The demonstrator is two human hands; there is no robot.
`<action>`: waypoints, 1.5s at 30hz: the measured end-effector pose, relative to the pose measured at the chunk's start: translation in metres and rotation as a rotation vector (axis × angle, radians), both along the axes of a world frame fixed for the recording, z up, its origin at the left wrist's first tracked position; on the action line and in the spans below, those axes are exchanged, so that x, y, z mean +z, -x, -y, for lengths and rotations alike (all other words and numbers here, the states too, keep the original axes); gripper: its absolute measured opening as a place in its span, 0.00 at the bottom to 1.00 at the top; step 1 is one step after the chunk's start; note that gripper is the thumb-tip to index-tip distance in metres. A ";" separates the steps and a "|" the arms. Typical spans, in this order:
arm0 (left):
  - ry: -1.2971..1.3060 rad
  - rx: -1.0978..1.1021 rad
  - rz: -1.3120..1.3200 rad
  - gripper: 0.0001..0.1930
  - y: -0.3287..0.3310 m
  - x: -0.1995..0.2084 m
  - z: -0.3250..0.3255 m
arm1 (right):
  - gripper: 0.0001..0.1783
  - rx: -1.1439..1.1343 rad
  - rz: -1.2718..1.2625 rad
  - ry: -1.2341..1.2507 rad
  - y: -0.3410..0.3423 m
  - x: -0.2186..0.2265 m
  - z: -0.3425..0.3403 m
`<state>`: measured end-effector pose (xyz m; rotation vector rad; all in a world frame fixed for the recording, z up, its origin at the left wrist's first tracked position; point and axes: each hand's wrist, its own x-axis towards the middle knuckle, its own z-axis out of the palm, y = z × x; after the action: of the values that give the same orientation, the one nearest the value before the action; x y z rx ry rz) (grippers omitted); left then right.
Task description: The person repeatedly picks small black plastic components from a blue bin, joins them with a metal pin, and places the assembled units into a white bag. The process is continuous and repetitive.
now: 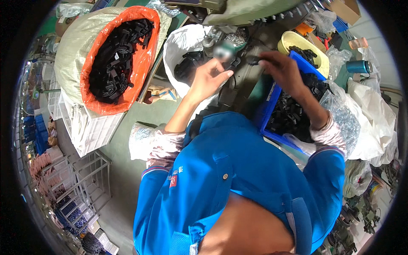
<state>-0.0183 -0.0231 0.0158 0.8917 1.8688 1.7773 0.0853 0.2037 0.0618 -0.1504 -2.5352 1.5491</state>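
My left hand point(208, 80) is beside the metal head of a small bench machine point(209, 44), thumb and forefinger apart, with nothing visible between them. A blurred green and white round piece point(224, 52) sits on the machine just beyond those fingertips. My right hand point(282, 70) pinches a small black plastic part point(253, 60) over the dark worktop, to the right of the machine. A blue crate point(267, 111) full of black plastic parts lies under my right forearm. Left of the machine, a white sack point(173, 47) holds more black pieces.
At the left stands a big woven sack with an orange liner point(87, 91), full of black parts. A yellow tub point(324, 63) is at the back right. A bowl of small shiny pieces point(238, 38) stands behind the machine. Plastic bags point(365, 114) lie at the right.
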 end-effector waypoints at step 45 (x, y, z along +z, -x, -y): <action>0.379 -0.479 -0.814 0.18 0.172 0.030 0.009 | 0.12 -0.433 -0.062 -0.044 0.105 -0.040 0.100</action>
<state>-0.1898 -0.0320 0.0459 1.8798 2.0653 0.7692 -0.0201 0.1035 0.0215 -0.5916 -2.2867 1.3039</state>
